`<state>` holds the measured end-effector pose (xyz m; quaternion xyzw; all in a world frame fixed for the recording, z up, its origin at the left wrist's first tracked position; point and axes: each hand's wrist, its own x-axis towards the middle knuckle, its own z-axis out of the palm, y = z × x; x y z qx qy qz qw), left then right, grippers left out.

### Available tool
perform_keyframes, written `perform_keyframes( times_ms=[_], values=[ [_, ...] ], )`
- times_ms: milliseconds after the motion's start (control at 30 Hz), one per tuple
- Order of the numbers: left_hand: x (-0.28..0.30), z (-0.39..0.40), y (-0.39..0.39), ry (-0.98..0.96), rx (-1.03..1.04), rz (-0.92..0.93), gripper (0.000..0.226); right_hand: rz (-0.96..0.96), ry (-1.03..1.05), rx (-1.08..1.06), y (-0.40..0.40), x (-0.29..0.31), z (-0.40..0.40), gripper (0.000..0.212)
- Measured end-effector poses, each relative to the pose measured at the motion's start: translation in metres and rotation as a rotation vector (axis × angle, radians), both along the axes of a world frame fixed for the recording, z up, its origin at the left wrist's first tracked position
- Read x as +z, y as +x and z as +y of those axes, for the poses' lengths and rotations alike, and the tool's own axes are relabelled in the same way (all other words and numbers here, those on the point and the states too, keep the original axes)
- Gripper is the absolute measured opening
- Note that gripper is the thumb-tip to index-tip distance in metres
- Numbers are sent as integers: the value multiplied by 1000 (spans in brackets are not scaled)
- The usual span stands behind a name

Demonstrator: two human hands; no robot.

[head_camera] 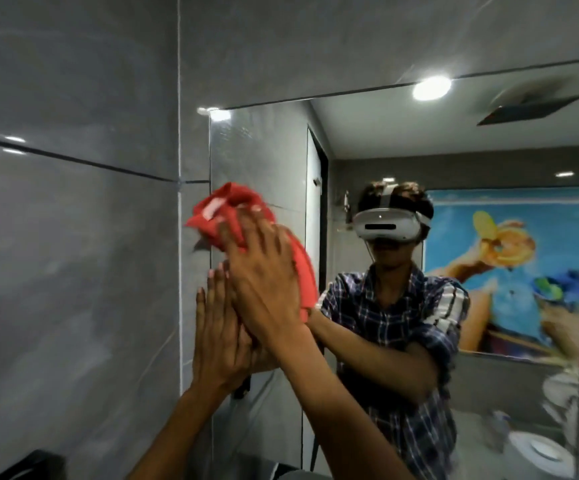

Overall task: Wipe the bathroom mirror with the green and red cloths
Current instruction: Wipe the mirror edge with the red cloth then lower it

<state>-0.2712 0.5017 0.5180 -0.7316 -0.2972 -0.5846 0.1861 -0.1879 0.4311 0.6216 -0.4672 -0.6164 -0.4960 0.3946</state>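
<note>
The red cloth is bunched against the left edge of the bathroom mirror, partly over the grey wall beside it. My right hand lies flat over the cloth with its fingers spread, pressing it onto the glass. My left hand is raised just below and to the left of it, fingers straight and pointing up, its palm side against my right wrist. I see nothing in the left hand. No green cloth is in view.
Glossy grey wall tiles fill the left half. The mirror reflects a person in a checked shirt, a colourful poster, a toilet and a ceiling light. A dark object sits at the bottom left corner.
</note>
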Motion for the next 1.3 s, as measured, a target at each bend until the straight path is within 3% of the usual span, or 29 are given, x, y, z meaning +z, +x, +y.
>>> perform_keyframes(
  times_ms=[100,167,233,300,367,400,433,467,500,567,733,800,867,900,967,1100,1200,1300],
  values=[
    [3,-3,0,-18,57,50,80,-88,-162,111,-3,1,-4,65],
    [-2,-17,-6,-14,33,73,77,-53,-279,216,2,1,-22,67],
    [-10,-44,-10,-126,-84,-31,79,32,-293,309,9,-5,-47,66],
    [-9,-89,15,-352,-308,-232,75,163,-217,417,22,-21,-76,59],
    [-10,-146,47,-530,-457,-550,42,289,-188,529,39,-48,-112,57],
    [-15,-168,57,-596,-525,-696,44,362,-219,568,49,-60,-131,57],
    [-29,-190,63,-693,-730,-830,58,433,-276,583,63,-78,-154,56],
    [-42,-212,66,-809,-1001,-932,55,478,-334,589,76,-92,-173,54],
    [-63,-234,66,-1021,-1205,-1005,41,513,-387,598,89,-114,-198,53],
    [-95,-269,72,-1322,-1416,-1021,56,527,-488,593,118,-156,-237,55],
    [-198,-366,163,-1818,-1226,-1010,52,622,-800,359,193,-277,-339,63],
    [-248,-405,198,-2012,-1181,-1040,57,974,-880,438,225,-331,-382,58],
    [-294,-436,227,-2193,-1139,-1133,59,1415,-793,472,261,-374,-419,43],
    [-317,-448,239,-2281,-1082,-1126,59,1534,-765,400,280,-393,-432,39],
    [-365,-474,264,-2429,-885,-1041,59,1715,-908,274,325,-439,-462,38],
    [-444,-506,302,-2512,-701,-826,58,2163,-1348,264,381,-523,-516,34],
    [-496,-511,327,-2523,-586,-663,73,2283,-1264,191,393,-581,-537,22],
    [-532,-501,344,-2458,-562,-521,83,2221,-1156,-33,405,-630,-524,26]
  ],
)
